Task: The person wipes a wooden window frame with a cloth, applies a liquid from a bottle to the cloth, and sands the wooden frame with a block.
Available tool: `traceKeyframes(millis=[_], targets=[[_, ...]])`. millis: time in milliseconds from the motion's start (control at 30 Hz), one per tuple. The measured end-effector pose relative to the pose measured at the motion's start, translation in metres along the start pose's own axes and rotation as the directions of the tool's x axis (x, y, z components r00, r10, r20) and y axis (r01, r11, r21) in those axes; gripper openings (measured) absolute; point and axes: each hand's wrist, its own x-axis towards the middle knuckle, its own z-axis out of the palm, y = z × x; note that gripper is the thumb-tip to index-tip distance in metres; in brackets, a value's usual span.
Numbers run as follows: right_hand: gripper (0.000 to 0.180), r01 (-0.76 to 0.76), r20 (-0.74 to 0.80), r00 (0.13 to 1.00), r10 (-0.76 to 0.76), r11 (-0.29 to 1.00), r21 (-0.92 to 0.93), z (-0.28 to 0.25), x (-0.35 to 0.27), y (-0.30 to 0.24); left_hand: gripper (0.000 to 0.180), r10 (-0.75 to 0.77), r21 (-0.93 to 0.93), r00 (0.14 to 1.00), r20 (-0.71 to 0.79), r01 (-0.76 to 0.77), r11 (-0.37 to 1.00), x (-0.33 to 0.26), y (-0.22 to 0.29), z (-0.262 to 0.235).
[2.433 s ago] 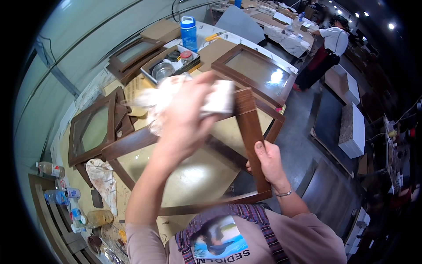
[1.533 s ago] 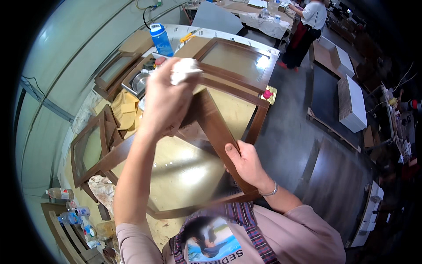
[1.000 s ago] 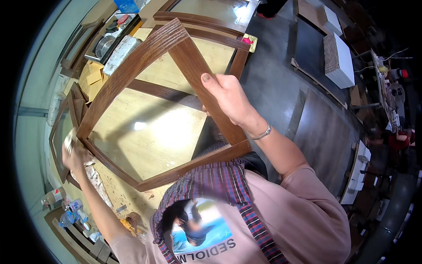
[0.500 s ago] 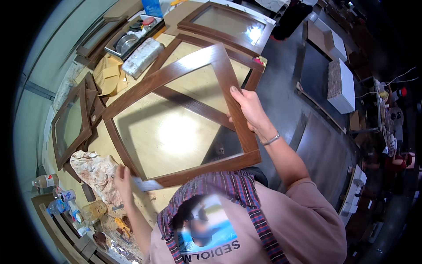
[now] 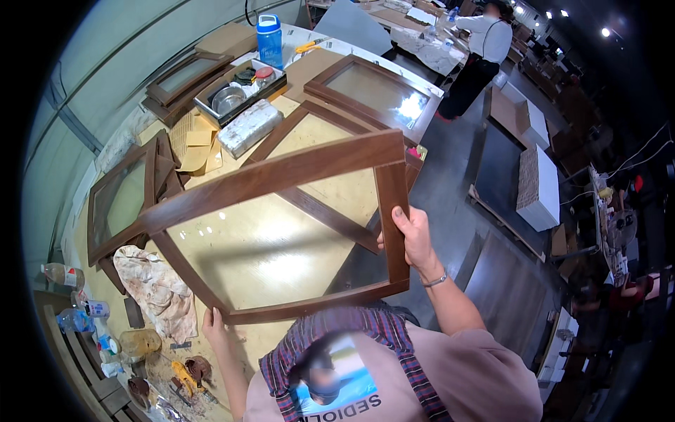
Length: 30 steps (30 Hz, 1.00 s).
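Observation:
A brown wooden frame is held up, tilted, over the table in front of me. My right hand grips its right side, thumb on the near face and fingers behind. At the lower left corner, the fingers of my left hand close on the wood. Another brown frame lies on the table and shows through the held one's opening. Whether the held frame has glass in it, I cannot tell. Left of my left hand lies a stained white rag.
Glazed frames lie at the left and far side. A wrapped white block, a tool box, sandpaper sheets and a blue bottle stand beyond. Bottles and a jar crowd the near left. A person stands farther off.
The frame has tipped, its far edge coming lower and nearer. My left hand has moved from beside the rag to the frame's lower left corner. My view has shifted upward.

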Motion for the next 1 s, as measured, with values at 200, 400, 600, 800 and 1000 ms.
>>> traceKeyframes(millis=[200,400,600,800,1000], targets=[[0.046,0.073,0.012,0.997,-0.073,0.997,0.011,-0.005,-0.01,0.011,0.016,0.089,-0.222,0.996,0.032,-0.08,0.972,0.004,0.005,-0.011],[0.046,0.121,0.006,0.993,-0.122,0.99,0.072,-0.014,-0.018,0.022,0.012,0.228,-0.171,0.915,-0.334,-0.296,0.94,0.03,0.024,-0.021],[0.045,0.107,-0.029,0.994,-0.106,0.994,0.029,-0.009,-0.018,0.024,0.016,0.12,-0.14,0.962,-0.247,-0.158,0.977,-0.008,0.013,-0.02],[0.044,0.078,-0.05,0.996,-0.08,0.996,-0.042,-0.006,-0.01,0.02,0.016,-0.266,-0.208,0.959,0.096,0.281,0.937,-0.078,-0.017,0.001],[0.039,-0.117,-0.105,0.988,0.116,0.993,-0.003,-0.011,0.007,0.023,0.028,-0.464,-0.248,0.826,0.321,0.546,0.8,-0.091,-0.013,0.036]])
